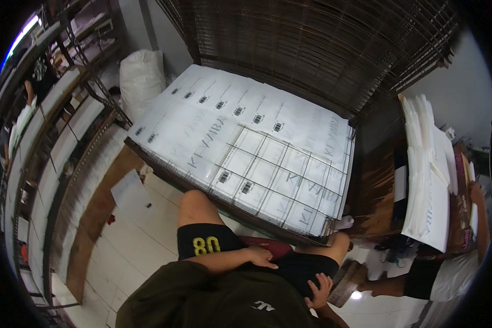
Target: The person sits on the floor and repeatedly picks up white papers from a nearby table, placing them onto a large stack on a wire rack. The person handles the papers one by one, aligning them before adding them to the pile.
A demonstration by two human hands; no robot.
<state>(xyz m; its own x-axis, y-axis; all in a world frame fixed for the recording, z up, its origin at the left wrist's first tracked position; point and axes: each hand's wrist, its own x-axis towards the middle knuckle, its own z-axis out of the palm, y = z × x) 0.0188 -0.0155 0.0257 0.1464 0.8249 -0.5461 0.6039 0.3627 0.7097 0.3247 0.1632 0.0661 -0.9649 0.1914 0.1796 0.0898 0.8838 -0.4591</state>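
Observation:
My left hand point(262, 256) lies in my lap on the dark shorts, fingers loosely extended and holding nothing. On my right thigh rests my right hand point(320, 290), its fingers spread apart and nothing in them. Beyond my knees is a low rack covered with white printed sheets point(180, 128), which carry dark lettering and small dark code marks. A wire grid shelf point(281, 157) lies over some of these sheets at the near right part. Neither hand touches the sheets or the grid.
Many wire shelves point(311, 44) stand tilted up behind the sheets. A stack of white sheets point(423, 180) is at the right, near another person's arm point(479, 213). Long shelving point(54, 142) lines the left, a white sack point(141, 82) behind. One loose sheet point(132, 195) lies on the floor.

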